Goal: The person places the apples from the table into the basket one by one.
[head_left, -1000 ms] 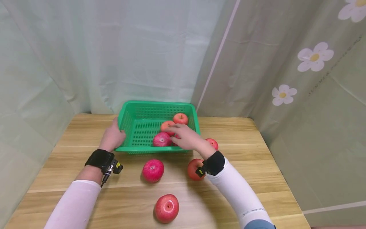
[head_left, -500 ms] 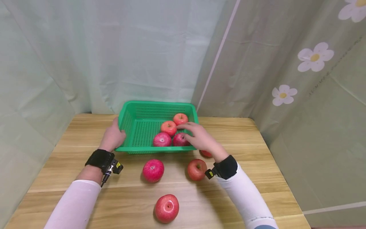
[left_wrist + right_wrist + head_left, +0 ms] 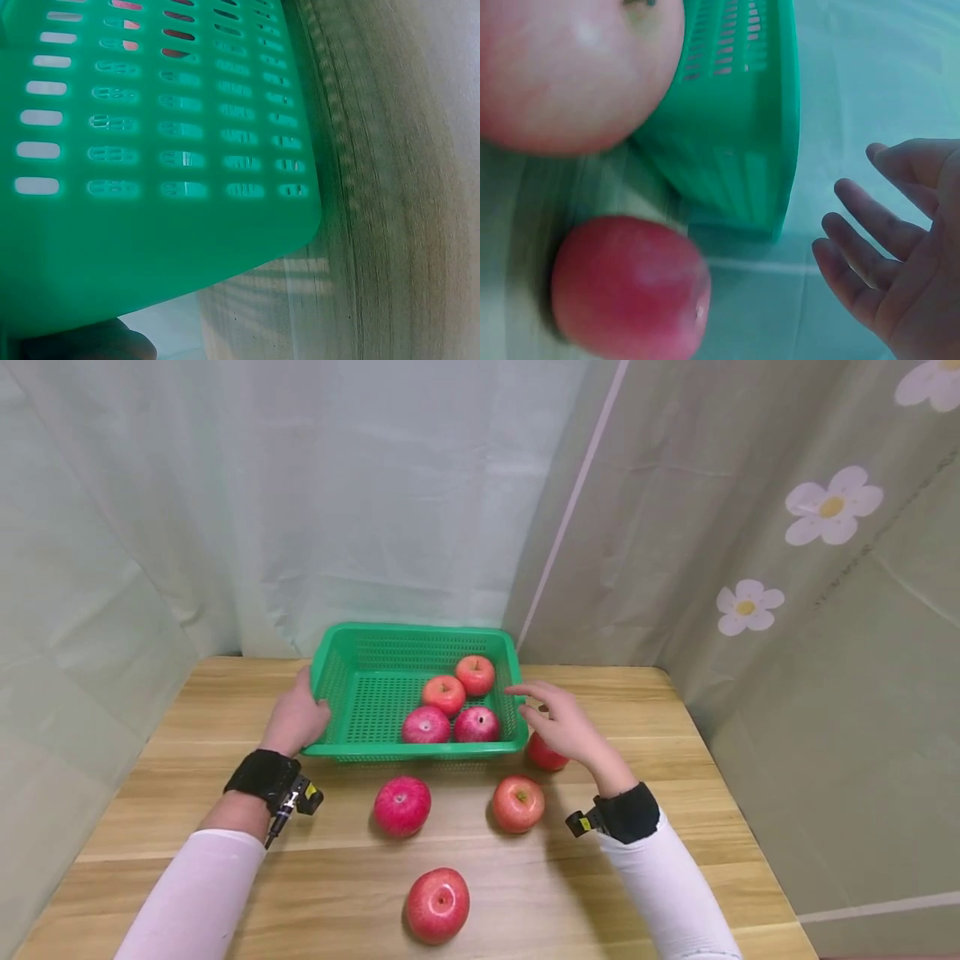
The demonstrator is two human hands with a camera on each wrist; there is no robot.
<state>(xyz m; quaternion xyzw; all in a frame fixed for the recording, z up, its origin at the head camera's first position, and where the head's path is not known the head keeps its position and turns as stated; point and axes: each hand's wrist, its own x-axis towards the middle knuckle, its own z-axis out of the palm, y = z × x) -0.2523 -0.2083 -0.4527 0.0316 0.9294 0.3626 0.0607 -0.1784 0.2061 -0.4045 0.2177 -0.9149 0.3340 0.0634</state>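
Observation:
My left hand [image 3: 296,718] grips the left rim of a green plastic basket [image 3: 412,749] at the back of the table. Several apples [image 3: 443,695] lie inside, toward the basket's right. The left wrist view shows its slotted wall [image 3: 150,225] and a dark bit of the hand at bottom left. Just right of the basket, my right hand [image 3: 566,724] hovers with fingers spread and holds nothing. Below it, partly hidden, a red apple [image 3: 546,756] sits on the table. In the right wrist view that apple [image 3: 630,289] is apart from the fingers.
On the wooden table [image 3: 330,893], a dark pink apple [image 3: 402,807] and a lighter apple [image 3: 518,804] lie in front of the basket. Another apple [image 3: 438,906] is nearer the front. A pale curtain [image 3: 390,493] hangs behind, and a flowered one [image 3: 817,693] stands at the right.
My right hand has drawn back from above the apples in the basket, rightward past the rim, uncovering a dark pink apple inside. The left hand and the basket have stayed put.

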